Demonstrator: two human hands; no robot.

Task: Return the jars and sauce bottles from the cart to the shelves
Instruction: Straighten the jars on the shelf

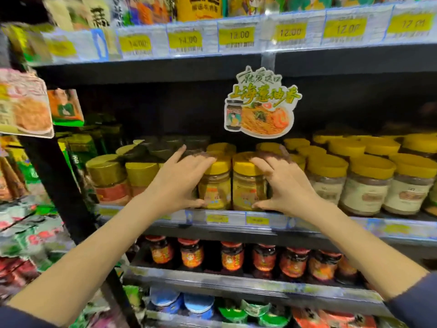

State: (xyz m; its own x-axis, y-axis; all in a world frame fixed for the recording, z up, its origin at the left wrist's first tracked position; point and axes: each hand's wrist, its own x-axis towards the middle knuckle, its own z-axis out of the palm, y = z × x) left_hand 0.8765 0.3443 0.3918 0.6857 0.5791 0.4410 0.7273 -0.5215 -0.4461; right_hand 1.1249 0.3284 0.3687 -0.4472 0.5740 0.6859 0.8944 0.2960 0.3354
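Observation:
Two yellow-lidded jars stand side by side at the front edge of the middle shelf [236, 223]. My left hand [182, 183] wraps the left jar [216, 185] from its left side, fingers over the lid and thumb near the base. My right hand [281, 185] grips the right jar [247, 185] from its right side in the same way. Both jars are upright and rest on the shelf. The cart is out of view.
Gold-lidded jars [106, 178] stand left of my hands; yellow-lidded pale jars [369, 185] fill the shelf to the right. A paper promo sign [260, 102] hangs above. Red sauce jars [231, 256] line the shelf below. A black upright post [59, 181] is at left.

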